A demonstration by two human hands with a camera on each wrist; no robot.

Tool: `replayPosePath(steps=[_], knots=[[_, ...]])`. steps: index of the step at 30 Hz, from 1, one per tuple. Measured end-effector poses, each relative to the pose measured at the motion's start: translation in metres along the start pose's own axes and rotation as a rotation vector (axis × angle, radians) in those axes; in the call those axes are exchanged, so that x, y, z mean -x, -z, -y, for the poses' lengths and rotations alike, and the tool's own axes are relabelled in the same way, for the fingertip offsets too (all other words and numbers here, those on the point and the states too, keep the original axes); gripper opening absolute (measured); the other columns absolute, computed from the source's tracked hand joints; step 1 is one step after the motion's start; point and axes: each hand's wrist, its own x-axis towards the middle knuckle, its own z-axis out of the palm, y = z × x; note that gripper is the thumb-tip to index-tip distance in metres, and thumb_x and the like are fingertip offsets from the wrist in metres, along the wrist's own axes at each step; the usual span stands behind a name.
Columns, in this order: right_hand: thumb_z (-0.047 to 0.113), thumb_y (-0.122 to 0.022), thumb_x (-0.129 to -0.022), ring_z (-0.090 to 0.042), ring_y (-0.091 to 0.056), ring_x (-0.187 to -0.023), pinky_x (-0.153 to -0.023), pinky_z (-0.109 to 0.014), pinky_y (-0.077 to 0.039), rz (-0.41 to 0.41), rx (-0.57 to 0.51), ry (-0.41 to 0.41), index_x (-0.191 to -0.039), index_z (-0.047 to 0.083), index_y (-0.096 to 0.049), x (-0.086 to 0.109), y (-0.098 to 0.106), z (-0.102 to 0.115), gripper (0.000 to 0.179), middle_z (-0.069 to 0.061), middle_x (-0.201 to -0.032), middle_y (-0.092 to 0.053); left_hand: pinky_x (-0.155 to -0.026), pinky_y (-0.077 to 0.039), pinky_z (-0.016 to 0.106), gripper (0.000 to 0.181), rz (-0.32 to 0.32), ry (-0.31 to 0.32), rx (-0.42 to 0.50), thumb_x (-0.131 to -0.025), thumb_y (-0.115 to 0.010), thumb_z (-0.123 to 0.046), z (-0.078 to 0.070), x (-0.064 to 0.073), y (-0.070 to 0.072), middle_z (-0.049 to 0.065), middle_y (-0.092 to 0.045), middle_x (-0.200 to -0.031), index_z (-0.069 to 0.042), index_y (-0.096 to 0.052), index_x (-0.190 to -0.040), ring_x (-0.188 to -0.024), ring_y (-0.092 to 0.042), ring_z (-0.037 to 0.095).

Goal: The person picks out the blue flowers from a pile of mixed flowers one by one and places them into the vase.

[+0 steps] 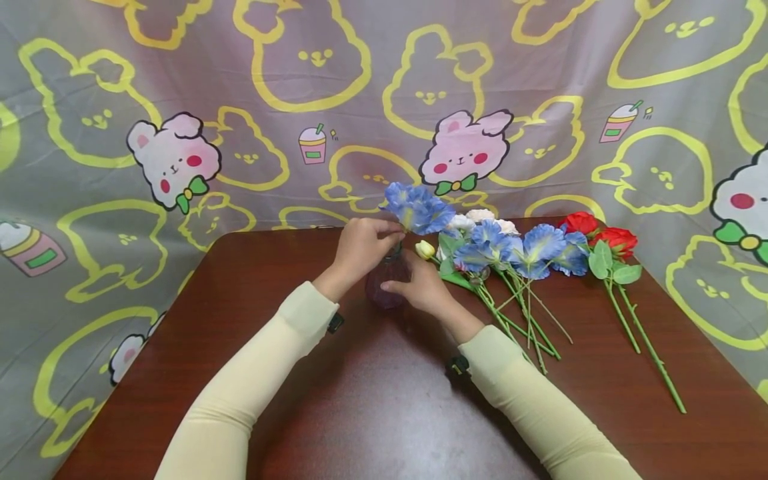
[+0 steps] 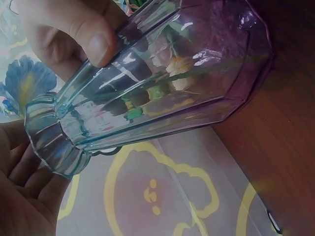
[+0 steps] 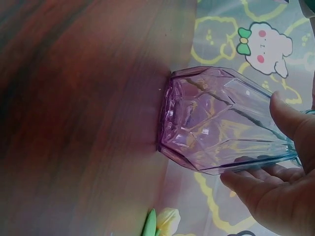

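A faceted glass vase (image 1: 387,287), purple at the base and teal at its fluted neck, stands on the table. My right hand (image 1: 427,288) grips its side, thumb on the near face and fingers on the other side in the right wrist view. At the mouth, my left hand (image 1: 363,248) pinches the stem of a blue iris (image 1: 417,208). The bloom rises above the rim, and its green stem (image 3: 246,117) slants down through the clear glass. In the left wrist view, the left fingers (image 2: 42,191) are beside the fluted rim (image 2: 51,142).
Right of the vase lie several blue irises (image 1: 537,250), pale flowers (image 1: 480,217) and a yellow-white tulip (image 1: 425,250), their stems crossing. Farther right are red roses (image 1: 615,241) with long stems. A patterned curtain (image 1: 360,80) hangs behind the brown table (image 1: 336,427).
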Motion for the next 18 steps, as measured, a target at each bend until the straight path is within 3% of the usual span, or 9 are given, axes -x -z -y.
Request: replayPosePath(steps=[8, 18], knots=[[0.026, -0.078, -0.085, -0.032, -0.050, -0.125, -0.100, -0.045, -0.044, 0.002, 0.009, 0.001, -0.140, -0.001, -0.045, 0.0007, 0.0001, 0.0010, 0.071, -0.020, -0.136, -0.053, -0.059, -0.049, 0.028, 0.015, -0.001, 0.011, 0.002, -0.086, -0.077, -0.021, 0.0025, 0.0016, -0.0003, 0.001, -0.075, -0.089, -0.010, -0.080, -0.096, -0.067, -0.064, 0.010], [0.026, -0.077, -0.085, -0.033, -0.049, -0.126, -0.102, -0.045, -0.042, 0.002, 0.011, -0.009, -0.140, -0.003, -0.044, -0.0009, -0.0012, -0.0009, 0.070, -0.022, -0.137, -0.052, -0.057, -0.044, 0.026, 0.017, 0.008, 0.063, 0.082, -0.086, -0.076, -0.021, 0.0057, 0.0035, 0.0003, 0.002, -0.075, -0.090, -0.008, -0.079, -0.096, -0.064, -0.059, 0.008]])
